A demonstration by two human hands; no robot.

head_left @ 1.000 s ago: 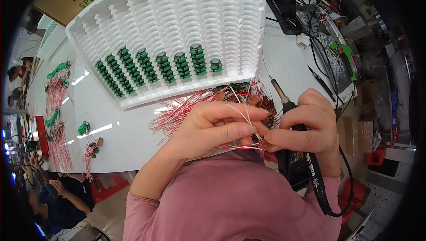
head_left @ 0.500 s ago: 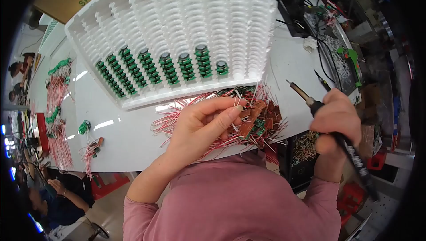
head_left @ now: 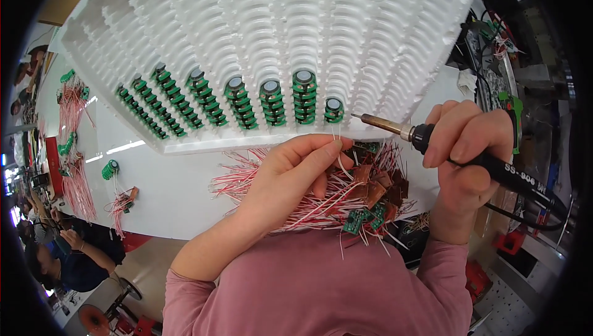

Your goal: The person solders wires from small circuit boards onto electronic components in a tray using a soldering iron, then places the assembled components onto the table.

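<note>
My left hand [head_left: 287, 172] pinches thin white wires [head_left: 337, 131] between thumb and forefinger at the near edge of a white foam tray [head_left: 426, 24]. These wires reach up toward a small round part with green circuit board pieces [head_left: 333, 111], seated in a tray slot. Wrapped in my right hand [head_left: 472, 144] is a black-handled soldering iron [head_left: 388, 124]. Its metal tip points left and lies just right of that round part; whether they touch I cannot tell. Under my left hand spreads a pile of red and white wires [head_left: 309, 215] with small brown and green circuit boards [head_left: 374, 191].
Several rows of similar green parts [head_left: 237, 104] fill the tray's near left slots. Wired bundles [head_left: 77, 175] and a green coil-like stack [head_left: 110, 170] lie on the white table [head_left: 164, 206]. A green tool [head_left: 514, 110] is at the right. Another person [head_left: 68, 262] sits at lower left.
My right hand has brought the soldering iron up and left, its tip now beside the round part. My left hand has shifted slightly toward the tray, still pinching. The view has shifted too.
</note>
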